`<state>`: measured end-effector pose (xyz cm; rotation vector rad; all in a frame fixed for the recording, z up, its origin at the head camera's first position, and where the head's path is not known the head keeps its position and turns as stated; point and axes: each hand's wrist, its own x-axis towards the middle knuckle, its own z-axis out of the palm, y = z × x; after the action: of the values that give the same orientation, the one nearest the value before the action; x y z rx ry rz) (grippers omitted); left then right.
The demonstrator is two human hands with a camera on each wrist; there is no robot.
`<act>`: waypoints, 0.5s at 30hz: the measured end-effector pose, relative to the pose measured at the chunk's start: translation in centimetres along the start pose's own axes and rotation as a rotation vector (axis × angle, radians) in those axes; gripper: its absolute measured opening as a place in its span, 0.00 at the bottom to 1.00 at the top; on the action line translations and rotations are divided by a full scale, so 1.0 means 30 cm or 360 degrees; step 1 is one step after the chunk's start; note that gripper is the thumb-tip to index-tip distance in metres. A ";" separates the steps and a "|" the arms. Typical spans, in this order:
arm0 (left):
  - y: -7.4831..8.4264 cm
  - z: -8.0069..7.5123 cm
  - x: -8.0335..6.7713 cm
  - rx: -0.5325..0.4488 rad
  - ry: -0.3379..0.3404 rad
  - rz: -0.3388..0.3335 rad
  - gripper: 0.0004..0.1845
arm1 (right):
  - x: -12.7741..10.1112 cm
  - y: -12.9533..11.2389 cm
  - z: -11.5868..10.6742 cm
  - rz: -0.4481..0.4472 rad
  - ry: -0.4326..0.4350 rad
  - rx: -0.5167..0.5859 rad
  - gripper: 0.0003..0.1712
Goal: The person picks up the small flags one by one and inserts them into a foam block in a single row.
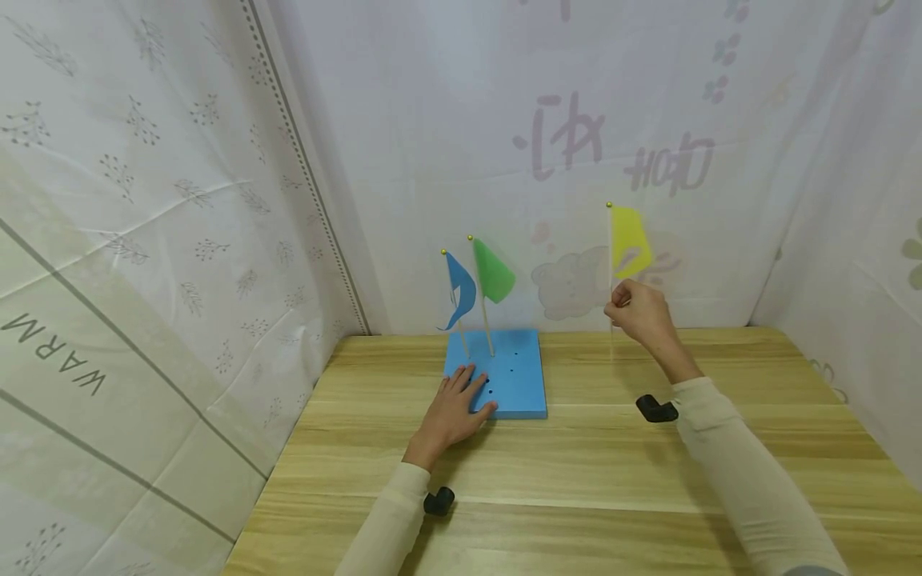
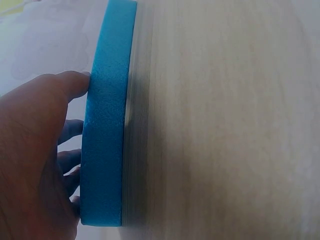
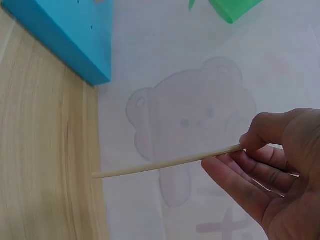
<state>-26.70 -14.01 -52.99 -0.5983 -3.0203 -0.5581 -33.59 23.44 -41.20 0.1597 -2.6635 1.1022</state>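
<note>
Pinching the yellow flag point(image 1: 631, 240) by its thin wooden stick, right hand point(image 1: 639, 314) raised above the table point(image 1: 720, 480), well right of the blue foam block point(image 1: 515, 376); likely featherlight, stick stiff but snappable, best held low on the shaft; left hand point(image 1: 454, 408) lying flat on the block's near corner, fingers straight, thumb against its edge; blue flag point(image 1: 459, 290) and green flag point(image 1: 493, 272) standing planted in the block.

The head view looks forward and down from above the table point(image 1: 576, 480), taking in both arms and the curtained back corner. Each wrist view sits close by its own hand, low over the wood; all three share the blue foam block point(image 1: 515, 376).
</note>
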 end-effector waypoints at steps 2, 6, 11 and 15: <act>0.000 0.001 0.000 -0.0003 0.0009 0.0004 0.37 | 0.004 -0.010 0.009 -0.0018 0.0007 0.0016 0.09; 0.000 0.000 -0.001 0.0005 0.0001 -0.0003 0.37 | 0.014 -0.027 0.026 -0.0050 0.0022 0.0037 0.08; 0.005 -0.005 -0.004 0.0001 -0.0002 0.0002 0.37 | 0.028 -0.043 0.046 -0.0090 0.0040 0.0025 0.08; 0.006 -0.006 -0.006 0.0000 0.0005 0.0007 0.37 | 0.040 -0.055 0.063 -0.0103 0.0036 0.0030 0.08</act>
<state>-26.49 -13.97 -52.78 -0.6035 -3.0151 -0.5582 -34.77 20.93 -41.03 0.2336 -2.6099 1.1026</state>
